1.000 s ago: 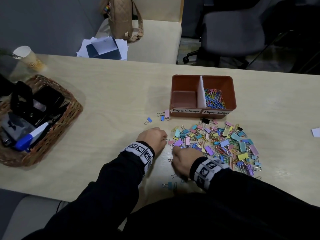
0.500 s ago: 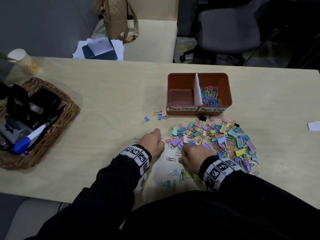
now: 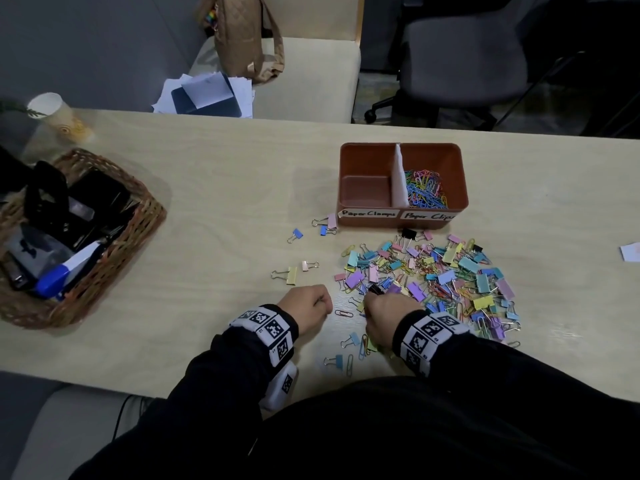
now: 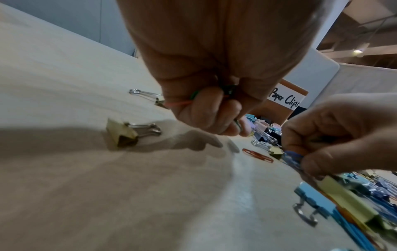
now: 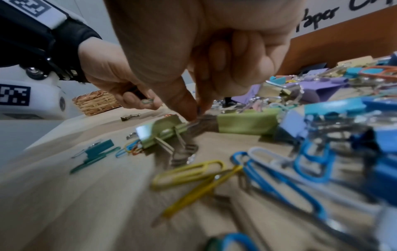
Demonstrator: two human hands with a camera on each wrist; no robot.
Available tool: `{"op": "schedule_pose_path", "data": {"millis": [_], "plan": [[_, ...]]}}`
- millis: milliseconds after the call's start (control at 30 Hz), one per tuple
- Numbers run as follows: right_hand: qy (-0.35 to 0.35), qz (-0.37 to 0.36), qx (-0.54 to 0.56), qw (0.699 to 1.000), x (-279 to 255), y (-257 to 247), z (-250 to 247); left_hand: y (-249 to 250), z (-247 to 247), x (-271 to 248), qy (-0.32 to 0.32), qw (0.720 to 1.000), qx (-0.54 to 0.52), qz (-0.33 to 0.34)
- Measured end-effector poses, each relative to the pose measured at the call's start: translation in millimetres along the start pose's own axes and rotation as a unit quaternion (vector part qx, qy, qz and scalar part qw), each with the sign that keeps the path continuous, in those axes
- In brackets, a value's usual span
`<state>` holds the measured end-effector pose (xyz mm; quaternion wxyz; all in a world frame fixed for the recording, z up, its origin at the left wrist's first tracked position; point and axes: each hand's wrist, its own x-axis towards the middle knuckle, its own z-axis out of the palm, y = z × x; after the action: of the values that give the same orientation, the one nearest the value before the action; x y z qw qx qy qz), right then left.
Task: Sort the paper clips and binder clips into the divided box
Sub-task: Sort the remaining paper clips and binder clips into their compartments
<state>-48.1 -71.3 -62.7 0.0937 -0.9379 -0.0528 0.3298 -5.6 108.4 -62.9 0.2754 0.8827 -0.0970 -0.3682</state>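
Person seated at a pale wooden table (image 3: 214, 188), both hands low at the near edge of a mixed heap of clips (image 3: 436, 275). Left hand (image 3: 308, 311) is fisted, fingers curled round a small bunch of paper clips; green and orange wire pokes out between the fingers (image 4: 214, 108) in the left wrist view. Right hand (image 3: 388, 315) has thumb and forefinger pressed together, tips down at the heap's edge, seemingly pinching something thin beside a green binder clip (image 5: 163, 130); what exactly it holds I cannot tell. The divided box (image 3: 401, 216) sits beyond the heap: right compartment holds coloured paper clips, left one, labelled for clamps, looks bare. Stray binder clips lie left of the heap, among them a yellow one (image 3: 291, 275); loose paper clips near the table's front edge (image 3: 349, 364). Risks, as I judge them: paper clips interlock, so a pinch may drag neighbours or a binder clip handle along; the full left fist could shed clips on the way to the box; a tip-out near the thin white divider (image 3: 400, 181) might spill into the wrong side; near-edge strays could be swept off by a sleeve.
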Motion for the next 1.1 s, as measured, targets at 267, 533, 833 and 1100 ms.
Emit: {"op": "schedule_pose_path", "data": {"millis": [267,533,833,1100], "plan": [[0.105,0.03,0.17,0.979,-24.1,30.6,-9.1,4.1,12.1,-8.3,-0.029,0.999,-0.044,0.002],[0.09,0.044,0.273,0.957,-41.0,45.9,-1.4,10.4,27.5,-24.9,0.0,0.999,-0.051,-0.001],[0.109,0.075,0.528,0.839,-53.7,60.0,-14.8,23.4,42.5,-36.9,-0.005,0.996,0.08,-0.024],[0.038,0.096,0.596,0.796,-65.1,88.6,-24.2,40.3,63.9,-53.5,0.034,0.957,0.286,-0.029]]}}
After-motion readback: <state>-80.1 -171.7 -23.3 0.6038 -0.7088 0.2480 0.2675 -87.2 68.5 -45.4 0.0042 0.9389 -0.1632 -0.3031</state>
